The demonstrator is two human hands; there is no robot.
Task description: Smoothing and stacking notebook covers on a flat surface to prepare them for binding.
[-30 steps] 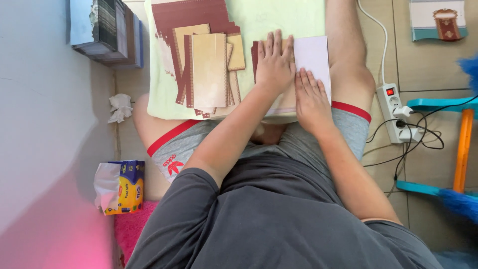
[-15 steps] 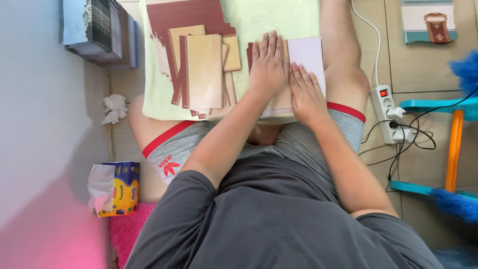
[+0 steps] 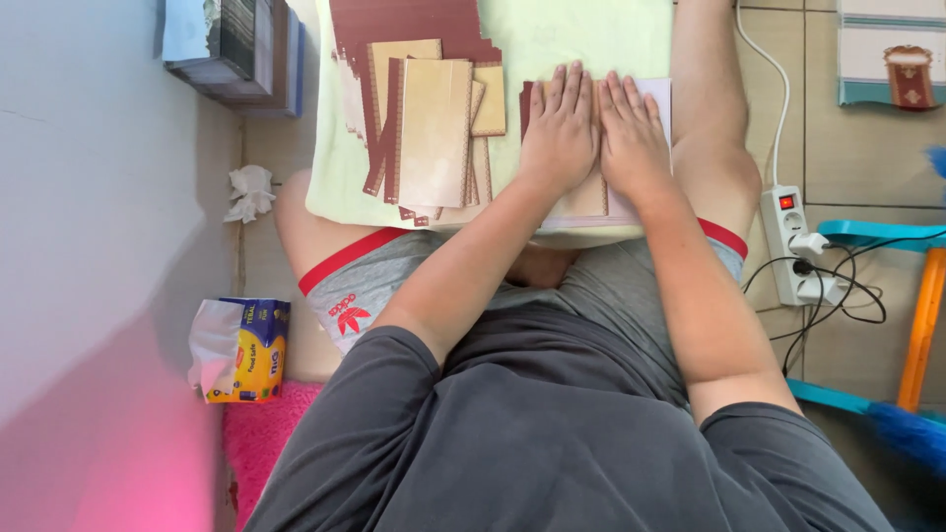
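Both hands lie flat, side by side, on a sheet of tan card with a dark red edge (image 3: pixel 587 197) that rests on pale pink paper (image 3: pixel 658 97). My left hand (image 3: pixel 560 128) presses the left part of the card. My right hand (image 3: pixel 631 136) presses beside it, fingers spread and pointing away from me. The paper sits on a pale green cloth (image 3: pixel 552 39) spread over my lap. To the left on the cloth lies a pile of folded tan and dark red card pieces (image 3: pixel 434 128).
A stack of books or boxes (image 3: pixel 236 49) stands by the wall at upper left. A crumpled tissue (image 3: pixel 248 193) and a tissue pack (image 3: pixel 241 350) lie on the floor at left. A power strip (image 3: pixel 793 241) with cables and a blue and orange frame (image 3: pixel 921 296) are at right.
My right hand has slid up the card to lie level with my left hand. The view has shifted slightly.
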